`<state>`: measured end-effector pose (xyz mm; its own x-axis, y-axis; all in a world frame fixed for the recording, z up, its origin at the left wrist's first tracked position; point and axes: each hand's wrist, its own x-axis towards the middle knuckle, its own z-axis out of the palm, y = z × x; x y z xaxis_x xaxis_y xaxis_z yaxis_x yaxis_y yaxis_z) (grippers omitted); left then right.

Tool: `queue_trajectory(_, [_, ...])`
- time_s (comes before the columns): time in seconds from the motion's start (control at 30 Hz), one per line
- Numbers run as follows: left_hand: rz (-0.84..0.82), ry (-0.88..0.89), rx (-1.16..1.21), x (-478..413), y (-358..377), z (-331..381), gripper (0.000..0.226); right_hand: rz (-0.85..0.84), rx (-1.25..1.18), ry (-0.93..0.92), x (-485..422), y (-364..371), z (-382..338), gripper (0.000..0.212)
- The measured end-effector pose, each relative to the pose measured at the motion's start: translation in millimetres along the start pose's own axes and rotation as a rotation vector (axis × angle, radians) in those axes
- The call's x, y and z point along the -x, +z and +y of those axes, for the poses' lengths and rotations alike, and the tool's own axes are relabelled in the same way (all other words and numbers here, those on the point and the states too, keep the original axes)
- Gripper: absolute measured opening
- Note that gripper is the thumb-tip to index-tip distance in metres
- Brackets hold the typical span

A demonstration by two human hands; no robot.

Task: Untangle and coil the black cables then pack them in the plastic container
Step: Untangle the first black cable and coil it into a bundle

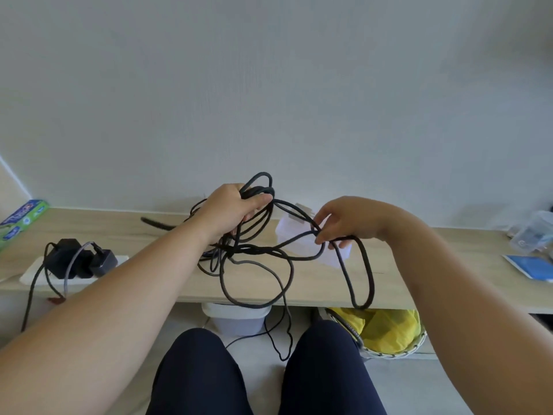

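Black cables (pixel 257 259) hanging as loose tangle between both hands, above desk (pixel 149 235); loops drooping past near edge toward floor.

Handling, judged: light, limp, rubbery. Crossings likely snagging, so better taking free strand beside knot than pulling mid-bundle.

Left hand (pixel 236 208) raised at centre-left, fingers curling round several gathered loops, gripping firmly.

Right hand (pixel 344 220) to right, palm down, fingertips pinching single strand at crossing.

Plastic container (pixel 287 232) sitting on desk just behind tangle, not yet holding cable.
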<state>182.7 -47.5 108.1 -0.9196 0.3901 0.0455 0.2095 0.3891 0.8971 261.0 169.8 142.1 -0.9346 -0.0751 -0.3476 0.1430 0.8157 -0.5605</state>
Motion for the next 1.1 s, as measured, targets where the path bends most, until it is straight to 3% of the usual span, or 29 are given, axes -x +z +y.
queue_trajectory(0.1, [0.006,-0.042,-0.022,0,-5,-3,0.033,0.131,0.013,-0.085,1,-3,3,0.029])
queue_trajectory(0.27, [-0.214,-0.123,0.091,4,-14,3,0.049,0.201,-0.243,-0.211,2,-13,11,0.016])
queue_trajectory(0.37, [-0.238,-0.143,0.065,2,-14,11,0.061,0.329,-0.131,-0.241,-7,-16,9,0.020])
queue_trajectory(0.5, [-0.183,-0.215,0.055,-3,-16,9,0.059,0.416,-0.048,-0.286,-10,-19,4,0.017])
queue_trajectory(0.6, [-0.139,-0.235,0.079,-4,-18,7,0.058,0.471,0.029,-0.201,-13,-25,4,0.008])
queue_trajectory(0.7, [-0.093,-0.207,0.153,-4,-20,1,0.048,0.435,0.284,-0.027,-16,-29,4,0.034])
queue_trajectory(0.77, [-0.068,-0.173,0.171,-5,-22,-3,0.036,0.372,0.097,0.040,-13,-32,5,0.046])
queue_trajectory(0.83, [-0.014,-0.155,0.165,-7,-23,-7,0.030,0.227,-0.283,0.088,-9,-33,8,0.044])
queue_trajectory(0.87, [0.019,-0.155,0.165,-8,-23,-8,0.029,0.150,-0.359,0.083,-7,-32,9,0.041])
queue_trajectory(0.97, [0.084,-0.158,0.176,-11,-23,-7,0.027,0.062,-0.080,0.055,-8,-30,11,0.046])
queue_trajectory(1.03, [0.070,-0.161,0.189,-13,-26,-3,0.026,0.138,0.078,0.034,-9,-30,7,0.038])
queue_trajectory(1.1, [0.096,-0.143,0.203,-12,-31,3,0.024,0.200,-0.158,0.001,-9,-35,6,0.020])
